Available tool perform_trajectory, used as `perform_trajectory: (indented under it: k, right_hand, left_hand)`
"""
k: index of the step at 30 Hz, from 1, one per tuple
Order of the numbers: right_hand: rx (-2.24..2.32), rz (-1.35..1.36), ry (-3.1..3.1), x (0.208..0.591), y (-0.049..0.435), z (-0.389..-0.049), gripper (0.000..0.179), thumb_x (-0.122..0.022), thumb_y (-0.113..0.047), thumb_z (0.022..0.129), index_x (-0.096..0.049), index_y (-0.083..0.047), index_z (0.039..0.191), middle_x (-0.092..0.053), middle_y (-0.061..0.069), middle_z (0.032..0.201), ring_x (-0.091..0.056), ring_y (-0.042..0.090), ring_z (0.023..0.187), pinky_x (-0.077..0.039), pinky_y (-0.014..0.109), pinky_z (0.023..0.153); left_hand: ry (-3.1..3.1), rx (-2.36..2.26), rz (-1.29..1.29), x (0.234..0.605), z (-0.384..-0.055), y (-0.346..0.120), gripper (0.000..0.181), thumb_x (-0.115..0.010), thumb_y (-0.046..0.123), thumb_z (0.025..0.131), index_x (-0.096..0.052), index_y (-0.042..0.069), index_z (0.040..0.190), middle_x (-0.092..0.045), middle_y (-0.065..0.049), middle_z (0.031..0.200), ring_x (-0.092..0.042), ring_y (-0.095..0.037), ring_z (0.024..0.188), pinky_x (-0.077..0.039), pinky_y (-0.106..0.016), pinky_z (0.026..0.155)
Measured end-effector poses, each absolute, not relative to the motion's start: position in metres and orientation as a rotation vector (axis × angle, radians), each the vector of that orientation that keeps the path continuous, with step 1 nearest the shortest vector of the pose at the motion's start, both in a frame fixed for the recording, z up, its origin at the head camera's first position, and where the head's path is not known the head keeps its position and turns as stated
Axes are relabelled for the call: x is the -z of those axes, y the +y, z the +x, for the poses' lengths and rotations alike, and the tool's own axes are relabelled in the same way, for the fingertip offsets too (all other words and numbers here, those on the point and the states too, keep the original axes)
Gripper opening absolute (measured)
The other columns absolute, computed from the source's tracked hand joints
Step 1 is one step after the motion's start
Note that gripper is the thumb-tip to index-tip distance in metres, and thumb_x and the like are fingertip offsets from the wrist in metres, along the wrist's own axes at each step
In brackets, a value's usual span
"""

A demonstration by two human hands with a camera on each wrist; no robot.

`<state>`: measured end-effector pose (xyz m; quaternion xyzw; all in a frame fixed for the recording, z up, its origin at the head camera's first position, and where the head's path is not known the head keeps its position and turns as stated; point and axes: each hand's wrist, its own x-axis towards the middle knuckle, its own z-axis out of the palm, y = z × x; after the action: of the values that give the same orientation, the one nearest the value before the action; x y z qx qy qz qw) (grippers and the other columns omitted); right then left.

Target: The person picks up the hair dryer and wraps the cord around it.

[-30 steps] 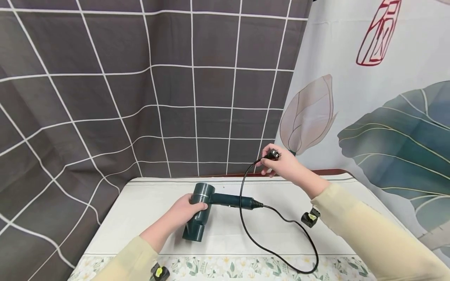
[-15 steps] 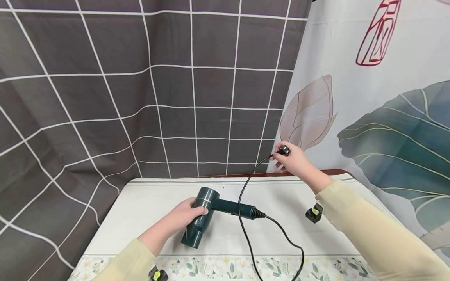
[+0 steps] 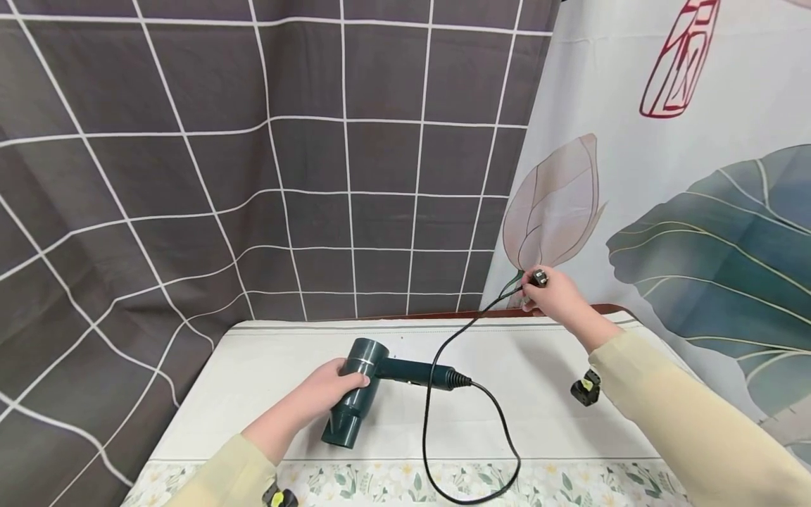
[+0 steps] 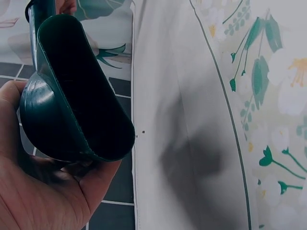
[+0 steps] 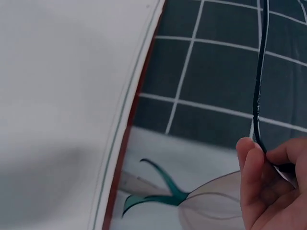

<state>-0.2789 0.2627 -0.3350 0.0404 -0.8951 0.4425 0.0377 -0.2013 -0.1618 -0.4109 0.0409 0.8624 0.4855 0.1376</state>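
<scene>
A dark green hair dryer (image 3: pixel 362 391) is gripped round its barrel by my left hand (image 3: pixel 326 386), its handle pointing right. In the left wrist view the wide flat nozzle (image 4: pixel 86 91) faces the camera, and my palm lies beneath the barrel. My right hand (image 3: pixel 557 294) pinches the black plug (image 3: pixel 538 278) above the table's back right. From the plug the black cord (image 3: pixel 426 436) hangs in a loop, crosses in front of the handle and joins its end. The right wrist view shows the cord (image 5: pixel 259 81) running up from my fingertips.
A white cloth with a floral front band covers the table (image 3: pixel 266 359). Behind it hangs a dark grid-patterned curtain (image 3: pixel 386 225), with a white leaf-printed curtain (image 3: pixel 633 176) to the right. A red-brown edge (image 3: pixel 608 308) shows along the table's back.
My right hand has moved right with the plug, drawing the cord along and narrowing its loop. The hair dryer has tilted slightly and come a little nearer, still in my left hand.
</scene>
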Motion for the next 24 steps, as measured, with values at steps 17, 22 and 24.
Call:
perform_trajectory:
  k: [17, 22, 24]
  right_hand:
    - [-0.985, -0.099, -2.911, 0.361, 0.316, -0.274, 0.021, -0.042, -0.014, 0.098, -0.054, 0.001, 0.108, -0.067, 0.018, 0.095, -0.066, 0.02, 0.076, -0.056, 0.036, 0.064]
    - [-0.925, -0.115, -2.92, 0.364, 0.33, -0.269, 0.021, -0.044, -0.015, 0.098, -0.055, 0.0, 0.108, -0.067, 0.018, 0.095, -0.067, 0.021, 0.075, -0.055, 0.035, 0.062]
    - [-0.886, -0.104, -2.933, 0.364, 0.334, -0.264, 0.021, -0.045, -0.015, 0.098, -0.056, 0.0, 0.108, -0.068, 0.018, 0.094, -0.068, 0.021, 0.073, -0.054, 0.035, 0.061]
  left_hand:
    - [2.501, -1.372, 0.081, 0.416, -0.2, -0.169, 0.073, -0.067, 0.04, 0.085, -0.047, -0.004, 0.14, -0.067, -0.01, 0.105, -0.065, -0.021, 0.088, -0.053, -0.045, 0.079]
    - [2.549, -1.359, 0.052, 0.413, -0.199, -0.172, 0.074, -0.067, 0.04, 0.085, -0.047, -0.005, 0.14, -0.066, -0.011, 0.108, -0.065, -0.021, 0.088, -0.053, -0.046, 0.079]
    - [2.571, -1.351, 0.042, 0.412, -0.198, -0.173, 0.074, -0.067, 0.04, 0.085, -0.047, -0.005, 0.139, -0.066, -0.011, 0.108, -0.065, -0.021, 0.088, -0.053, -0.046, 0.079]
